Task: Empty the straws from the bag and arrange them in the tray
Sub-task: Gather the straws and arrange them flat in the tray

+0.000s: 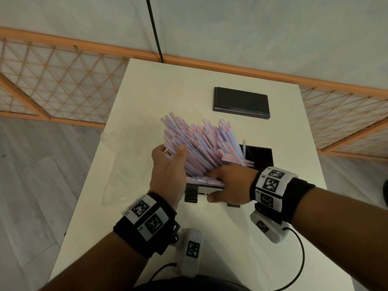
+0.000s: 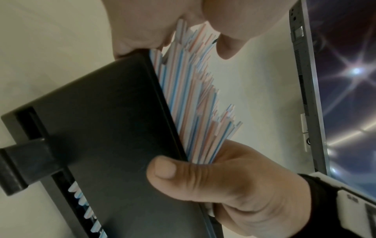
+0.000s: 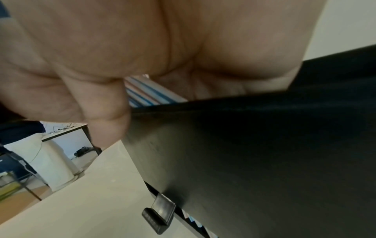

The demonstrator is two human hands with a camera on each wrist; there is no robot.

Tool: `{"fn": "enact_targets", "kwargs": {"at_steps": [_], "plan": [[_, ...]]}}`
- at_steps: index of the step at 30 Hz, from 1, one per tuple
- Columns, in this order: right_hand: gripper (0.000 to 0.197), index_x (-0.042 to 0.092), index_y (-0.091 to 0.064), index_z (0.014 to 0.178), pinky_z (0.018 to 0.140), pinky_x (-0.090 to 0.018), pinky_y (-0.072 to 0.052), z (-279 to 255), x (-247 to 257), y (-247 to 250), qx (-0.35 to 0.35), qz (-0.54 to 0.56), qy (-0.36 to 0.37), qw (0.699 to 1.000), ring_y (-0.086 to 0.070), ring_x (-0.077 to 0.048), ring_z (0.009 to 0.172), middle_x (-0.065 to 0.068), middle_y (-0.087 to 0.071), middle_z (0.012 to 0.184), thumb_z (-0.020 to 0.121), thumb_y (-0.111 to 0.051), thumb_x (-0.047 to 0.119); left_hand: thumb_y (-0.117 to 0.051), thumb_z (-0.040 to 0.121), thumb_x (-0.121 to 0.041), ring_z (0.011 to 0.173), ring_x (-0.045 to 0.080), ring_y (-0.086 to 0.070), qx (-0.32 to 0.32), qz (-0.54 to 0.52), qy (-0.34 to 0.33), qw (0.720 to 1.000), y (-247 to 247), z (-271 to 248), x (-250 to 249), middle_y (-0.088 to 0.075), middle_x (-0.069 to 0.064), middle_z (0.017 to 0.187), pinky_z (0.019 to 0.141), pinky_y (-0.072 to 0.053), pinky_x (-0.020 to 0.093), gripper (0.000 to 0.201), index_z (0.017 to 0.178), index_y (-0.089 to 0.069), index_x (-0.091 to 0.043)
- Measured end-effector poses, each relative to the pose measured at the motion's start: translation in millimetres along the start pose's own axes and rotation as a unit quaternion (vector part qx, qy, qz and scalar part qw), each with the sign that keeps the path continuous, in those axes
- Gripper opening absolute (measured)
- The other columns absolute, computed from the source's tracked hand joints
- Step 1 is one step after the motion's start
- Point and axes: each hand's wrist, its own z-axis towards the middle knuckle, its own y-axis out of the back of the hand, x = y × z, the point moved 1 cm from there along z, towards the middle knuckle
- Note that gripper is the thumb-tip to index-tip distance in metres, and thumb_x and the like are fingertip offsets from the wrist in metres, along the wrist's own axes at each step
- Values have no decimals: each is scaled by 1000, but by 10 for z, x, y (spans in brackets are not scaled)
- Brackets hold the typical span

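readable text: none | left wristband [image 1: 147, 217]: black-and-white square code markers, no letters or digits | right wristband [image 1: 270, 186]: same kind of markers | left wrist camera [image 1: 192, 248], near: one such marker | right wrist camera [image 1: 265, 227]: one such marker | tiny marks beside wristband markers: too small to read

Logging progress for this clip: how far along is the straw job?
Done: the clear plastic bag looks empty on the white table. In hand: left hand and right hand grip the pink-and-blue striped plastic straws, fanned and sticking up from the black rectangular tray. Remaining: settling them flat inside.
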Motion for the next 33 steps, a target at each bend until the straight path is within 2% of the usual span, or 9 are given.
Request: {"fn": "enact_targets", "kwargs": {"at_steps": [5, 10, 16, 21, 24, 26, 28, 31, 33], "plan": [[43, 29, -63, 94, 80, -33, -54, 40, 111, 17, 26, -42, -41, 998, -62, -17, 84, 7, -65, 84, 75, -62, 68, -57, 102, -29, 83, 3, -63, -9, -1, -3, 1000, 7, -17, -41, -62, -2, 106, 67, -52, 21, 40, 133, -40, -11], [28, 41, -63, 100, 74, -28, -53, 11, 161, 83, 60, 0, -28, 998, -63, -8, 78, 12, -68, 83, 77, -67, 57, -60, 100, -27, 95, 16, -67, -18, -20, -5, 1000, 6, -35, -62, -64, 0, 110, 72, -55, 28, 37, 130, -44, -12], [46, 25, -57, 124, 91, -35, -50, 66, 192, 153, 76, -52, -11, 996, -61, -21, 101, 2, -66, 112, 83, -68, 42, -65, 97, -22, 102, 20, -70, -16, -38, -4, 999, 17, -27, -41, -67, 6, 115, 76, -61, 32, 41, 131, -46, -9], [34, 29, -58, 102, 82, -32, -51, 129, 216, 112, 80, -55, -27, 995, -64, -20, 89, 5, -68, 95, 78, -70, 50, -70, 82, -39, 98, 19, -71, -2, -11, -30, 999, 11, -33, -49, -70, 2, 107, 88, -60, 46, 54, 123, -51, -9], [50, 32, -62, 111, 84, -37, -55, 159, 225, 57, 96, -39, -44, 994, -65, -18, 89, 6, -69, 97, 72, -67, 63, -67, 79, -48, 101, 21, -71, 19, 42, -43, 998, 39, -32, -52, -72, 2, 108, 92, -57, 53, 52, 118, -58, -15], [52, 34, -62, 110, 81, -39, -58, 165, 224, 15, 88, -32, -38, 995, -66, -18, 84, 5, -70, 90, 70, -64, 67, -64, 82, -46, 94, 21, -69, 35, 87, -49, 994, 61, -5, -22, -72, 3, 101, 88, -56, 51, 40, 110, -62, -17], [42, 31, -62, 99, 74, -34, -55, 142, 226, 5, 53, -49, -15, 997, -64, -18, 76, 6, -66, 77, 74, -63, 65, -60, 96, -25, 74, 13, -63, 28, 103, -65, 992, 84, 19, -11, -66, 2, 83, 75, -51, 37, 10, 93, -61, -15], [41, 24, -59, 87, 68, -30, -49, 114, 218, 25, 5, -95, -4, 995, -60, -22, 75, 3, -59, 73, 79, -58, 65, -51, 101, -7, 67, -4, -60, 22, 109, -87, 990, 103, 20, 3, -67, -4, 83, 65, -49, 16, 14, 97, -62, -14], [51, 18, -61, 83, 66, -31, -50, 115, 212, 27, 0, -115, -17, 993, -59, -22, 71, -1, -59, 72, 80, -55, 68, -54, 97, -16, 78, 5, -64, 12, 100, -87, 991, 91, 20, 20, -69, 1, 93, 71, -52, 26, 14, 107, -63, -11]]}}
